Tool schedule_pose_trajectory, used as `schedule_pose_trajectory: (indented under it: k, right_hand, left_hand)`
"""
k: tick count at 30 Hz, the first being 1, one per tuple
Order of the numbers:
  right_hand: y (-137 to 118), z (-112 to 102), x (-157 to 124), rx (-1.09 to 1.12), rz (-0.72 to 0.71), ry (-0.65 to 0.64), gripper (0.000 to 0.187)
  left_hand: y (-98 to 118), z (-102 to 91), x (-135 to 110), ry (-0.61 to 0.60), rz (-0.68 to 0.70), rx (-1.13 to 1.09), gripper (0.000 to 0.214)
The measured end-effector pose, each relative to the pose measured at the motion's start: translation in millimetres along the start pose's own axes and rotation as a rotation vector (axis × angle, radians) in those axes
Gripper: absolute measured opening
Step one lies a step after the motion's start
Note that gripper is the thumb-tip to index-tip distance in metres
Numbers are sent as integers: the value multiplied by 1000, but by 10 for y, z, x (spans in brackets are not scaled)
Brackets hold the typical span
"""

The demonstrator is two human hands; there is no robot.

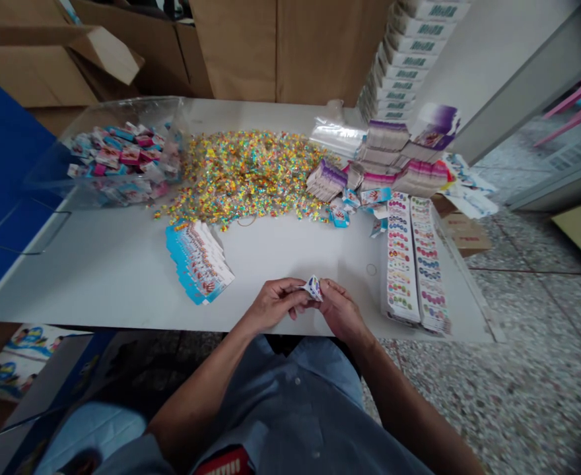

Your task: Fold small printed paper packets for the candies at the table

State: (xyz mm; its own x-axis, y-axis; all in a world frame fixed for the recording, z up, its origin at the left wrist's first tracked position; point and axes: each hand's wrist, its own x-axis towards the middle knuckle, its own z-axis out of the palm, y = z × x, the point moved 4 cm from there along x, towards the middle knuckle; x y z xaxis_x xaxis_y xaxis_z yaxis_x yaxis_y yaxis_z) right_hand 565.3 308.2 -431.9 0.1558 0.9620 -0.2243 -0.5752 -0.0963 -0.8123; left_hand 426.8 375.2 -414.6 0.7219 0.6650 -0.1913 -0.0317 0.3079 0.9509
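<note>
A small folded sticker strip [313,287], white with purple and green printing, is held between both hands just above the table's front edge. My left hand [273,305] pinches its left end, fingers closed. On the other side, the thumb and fingers of my right hand [339,309] grip the right end. Two long stacks of similar printed sticker strips, a left one [400,264] and a right one [428,264], lie right of my hands. To the left, flat blue-and-white cartons [199,260] are fanned out.
Small bags of colourful beads [255,171] form a wide pile at the back. A clear bag [171,109] at back left contains small filled boxes [122,155]. Purple and pink carton bundles [384,142] stand at right, near a tall stack of white boxes [404,59]. Rubber bands lie on the white table [107,277].
</note>
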Motion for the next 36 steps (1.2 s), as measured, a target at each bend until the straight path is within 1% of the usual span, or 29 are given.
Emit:
schedule_pose_trajectory:
  k: [3,6,7,8,10,12,13,15,16,18,19,21,22,24,25,28,30,31,33,36]
  right_hand:
    - [-13,-36,-12,-89,-47,-17,28]
    - [-54,-89,-10,-222,-87,-2,28]
    - [-63,-97,-6,-270,-86,-3,28]
    - [-65,-98,0,-319,-80,-10,28]
    - [-44,-88,15,-393,-64,-15,28]
    - [2,-83,26,-385,-66,36,27]
    - [31,-85,28,-361,-74,80,27]
    - [93,-87,21,-324,-83,153,33]
    - [117,-83,16,-330,-87,164,34]
    - [118,-84,6,-404,-126,166,29]
    - [91,-99,1,-455,-168,180,27]
    - [-3,-171,-12,-569,-279,258,26]
    - [-52,-222,-18,-618,-325,307,27]
    - [-124,-332,-24,-698,-367,376,29]
    - [-141,-383,-24,-725,-369,390,30]
    - [-135,-482,-20,-764,-348,366,31]
    - [-116,-507,-15,-767,-336,348,30]
    - [-109,-509,-10,-760,-332,340,30]
    - [-109,-502,4,-734,-334,327,28]
    - [-120,-489,34,-696,-335,301,27]
  left_hand:
    - [13,36,-40,-36,13,-86,41]
    - [8,101,-89,-65,34,-164,47]
    - [-3,121,-98,-54,45,-172,48]
    - [-19,134,-102,-20,56,-164,47]
    - [-59,136,-97,102,67,-96,44]
    - [-95,121,-89,217,64,9,48]
    - [-108,113,-87,250,63,60,52]
    - [-126,87,-86,285,76,137,60]
    - [-136,66,-84,299,84,161,62]
    - [-156,18,-56,301,91,189,61]
    - [-165,1,-15,272,86,202,56]
    - [-149,-24,139,204,77,264,47]
    - [-113,-37,257,193,87,327,45]
    - [25,-56,568,229,140,515,41]
    - [121,-53,751,254,180,628,40]
    - [422,-21,1302,276,302,958,30]
    - [575,-47,1588,291,351,1167,32]
    - [620,-83,1697,294,350,1258,35]
    - [644,-183,1857,283,300,1391,38]
    - [584,-306,2004,238,233,1507,42]
